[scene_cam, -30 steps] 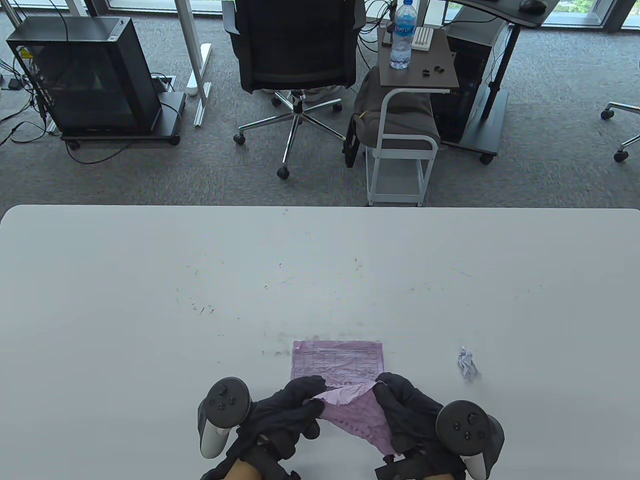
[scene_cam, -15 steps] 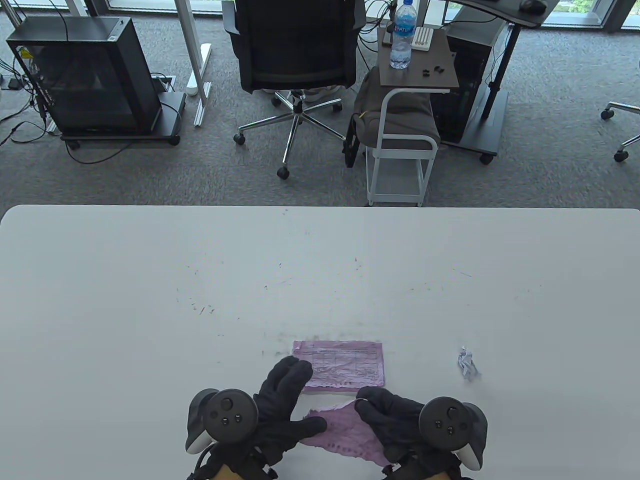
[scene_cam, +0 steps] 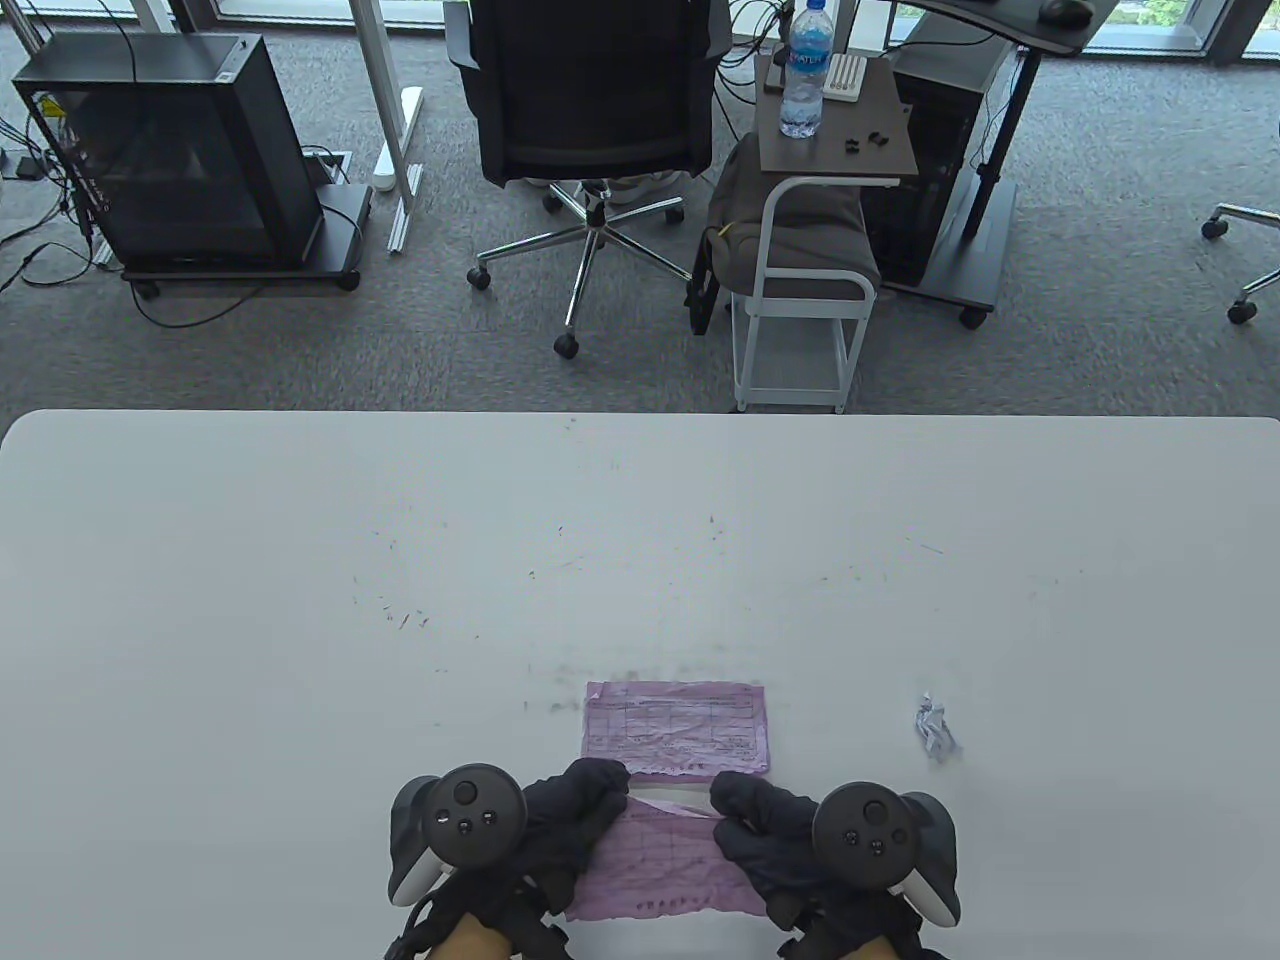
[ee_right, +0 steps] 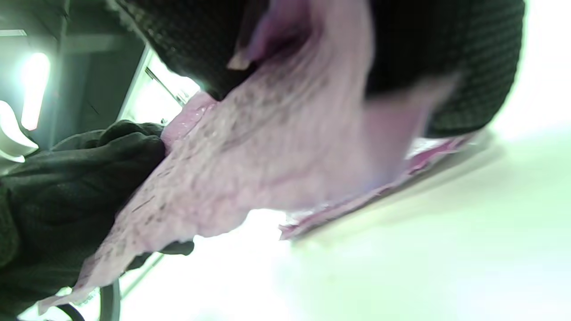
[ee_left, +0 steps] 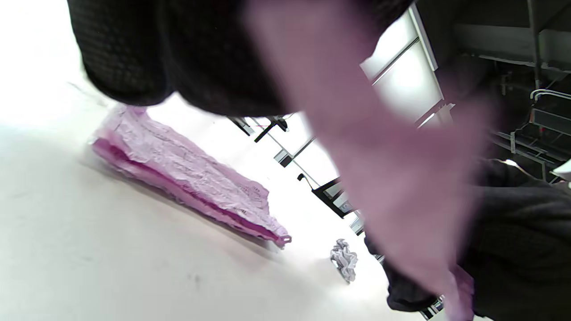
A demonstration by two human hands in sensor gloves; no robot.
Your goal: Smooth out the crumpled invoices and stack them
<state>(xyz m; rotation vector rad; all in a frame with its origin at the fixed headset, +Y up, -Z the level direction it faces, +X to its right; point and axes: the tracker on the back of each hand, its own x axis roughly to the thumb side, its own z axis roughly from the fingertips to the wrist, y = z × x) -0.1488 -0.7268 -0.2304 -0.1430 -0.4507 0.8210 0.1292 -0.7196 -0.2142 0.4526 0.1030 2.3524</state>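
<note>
A pink invoice (scene_cam: 665, 860) is spread between my two hands near the table's front edge. My left hand (scene_cam: 575, 815) grips its left top corner and my right hand (scene_cam: 745, 820) grips its right top corner. It shows close and blurred in the left wrist view (ee_left: 392, 169) and in the right wrist view (ee_right: 267, 156). A stack of flattened pink invoices (scene_cam: 677, 728) lies just behind it, also in the left wrist view (ee_left: 187, 178). A small crumpled white paper ball (scene_cam: 934, 728) lies to the right, also in the left wrist view (ee_left: 343, 259).
The white table (scene_cam: 300, 600) stretches wide behind and to both sides of the stack. Beyond its far edge stand an office chair (scene_cam: 590, 110) and a small side table with a water bottle (scene_cam: 805, 70).
The held invoice has been pulled open from a half-folded crumple into a nearly flat sheet. My left hand closed on its left corner; both hands drew slightly nearer to the front edge.
</note>
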